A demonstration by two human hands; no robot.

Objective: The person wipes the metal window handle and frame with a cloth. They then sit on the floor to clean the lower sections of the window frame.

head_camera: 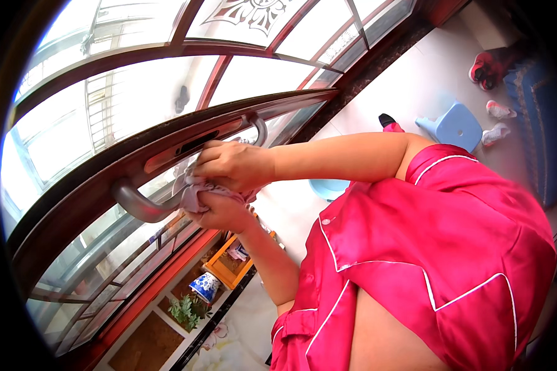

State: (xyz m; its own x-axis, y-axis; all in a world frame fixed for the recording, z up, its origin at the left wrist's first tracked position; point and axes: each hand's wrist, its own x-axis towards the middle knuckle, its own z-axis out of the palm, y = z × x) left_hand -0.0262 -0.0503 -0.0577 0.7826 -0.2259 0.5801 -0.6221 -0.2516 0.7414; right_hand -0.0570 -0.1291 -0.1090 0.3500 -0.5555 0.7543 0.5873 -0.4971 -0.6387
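A greyish-pink cloth [204, 191] is bunched around the middle of a grey metal pull handle [144, 207] on a glazed door with a dark reddish-brown frame [81, 211]. My left hand [223, 212] grips the cloth from below, its fingers curled into the folds. Just above it, my right hand [234, 165] is bent over the cloth and handle, with its fingertips partly hidden. Both ends of the handle show beyond my hands. Beside the handle, a lock plate [190, 147] is set into the door frame.
A blue plastic stool [455, 125] stands on the pale floor near scattered shoes [496, 110]. Part of a light-blue basin [328, 188] shows under my right arm. Below lie a blue-and-white pot [206, 286], a leafy plant [187, 310] and an orange wooden box [229, 262] on a shelf unit.
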